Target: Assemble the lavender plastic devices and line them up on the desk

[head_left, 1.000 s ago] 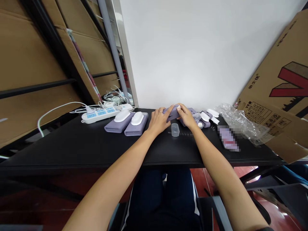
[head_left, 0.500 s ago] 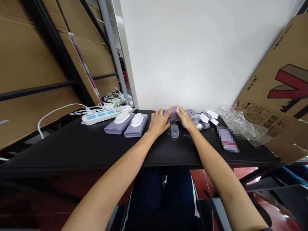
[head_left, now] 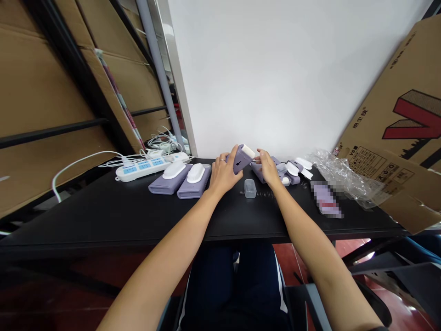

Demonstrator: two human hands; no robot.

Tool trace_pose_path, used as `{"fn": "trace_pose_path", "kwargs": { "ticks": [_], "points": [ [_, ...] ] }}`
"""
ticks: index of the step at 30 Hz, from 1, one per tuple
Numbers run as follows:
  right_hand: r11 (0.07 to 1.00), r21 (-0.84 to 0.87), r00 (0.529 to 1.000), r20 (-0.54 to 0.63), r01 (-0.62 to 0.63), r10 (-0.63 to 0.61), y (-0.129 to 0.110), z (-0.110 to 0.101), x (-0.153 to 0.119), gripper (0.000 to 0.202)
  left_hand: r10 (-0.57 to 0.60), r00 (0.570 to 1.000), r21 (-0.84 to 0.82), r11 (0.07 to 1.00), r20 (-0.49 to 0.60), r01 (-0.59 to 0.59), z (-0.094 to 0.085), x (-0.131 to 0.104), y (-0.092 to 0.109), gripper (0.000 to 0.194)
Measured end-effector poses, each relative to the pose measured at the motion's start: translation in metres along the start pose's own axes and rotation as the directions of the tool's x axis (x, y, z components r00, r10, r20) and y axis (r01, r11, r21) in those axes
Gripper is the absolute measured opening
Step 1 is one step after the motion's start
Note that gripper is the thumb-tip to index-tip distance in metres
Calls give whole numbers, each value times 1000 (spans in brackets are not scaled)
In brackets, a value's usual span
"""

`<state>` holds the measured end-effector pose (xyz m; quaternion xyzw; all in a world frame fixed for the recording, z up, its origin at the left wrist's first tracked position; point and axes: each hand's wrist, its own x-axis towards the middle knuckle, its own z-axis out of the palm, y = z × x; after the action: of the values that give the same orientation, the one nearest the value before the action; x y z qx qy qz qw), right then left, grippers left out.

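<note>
Fingers of the left hand close around a purple block, gripping it by its left side and holding it tilted above the far part of the table. White bristles show at the block's upper right end, facing the right hand. That hand is loosely open, thumb and fingers parted, with nothing visible in its grasp; its fingertips are just beside the bristles, and I cannot tell whether they touch.

Below the block, between the forearms, stands a small clear plastic cup, with a thin coiled spring lying just to its right. Left of the left hand, two purple cases lie side by side, each bearing a white oval piece on top. Behind them a white power strip lies at an angle, cords running off it.

Past the right hand is a cluster of purple and white parts, then a blurred-out phone, crumpled clear plastic and a large cardboard box leaning at the far right.
</note>
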<state>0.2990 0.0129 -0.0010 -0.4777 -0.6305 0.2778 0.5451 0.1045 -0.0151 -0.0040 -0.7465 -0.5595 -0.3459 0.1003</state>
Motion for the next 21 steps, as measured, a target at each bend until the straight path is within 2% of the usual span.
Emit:
{"fn": "trace_pose_path", "kwargs": {
  "ticks": [3, 5, 9, 11, 16, 21],
  "points": [
    [995, 42, 995, 42, 89, -91, -8, 2, -3, 79, 12, 1000, -14, 1000, 21, -12, -1, 0, 0, 93],
    [987, 95, 991, 30, 128, -132, -13, 2, -5, 72, 3, 999, -14, 1000, 47, -3, -1, 0, -1, 94],
    [974, 126, 962, -226, 186, -154, -19, -8, -6, 62, -77, 991, 7, 997, 113, 77, 0, 2, -6, 96],
    [979, 110, 943, -305, 174, -133, -20, -16, -5, 59, -101, 987, 5, 995, 127, 101, 0, 3, -9, 96],
    [992, 70, 944, -321, 107, -79, -16, -24, 0, 60, -137, 983, -37, 989, 126, 143, 2, 4, -13, 97],
    [986, 116, 944, -321, 118, -75, -13, -24, 1, 54, -143, 981, -55, 987, 131, 151, 1, 4, -12, 97]
  ]
}}
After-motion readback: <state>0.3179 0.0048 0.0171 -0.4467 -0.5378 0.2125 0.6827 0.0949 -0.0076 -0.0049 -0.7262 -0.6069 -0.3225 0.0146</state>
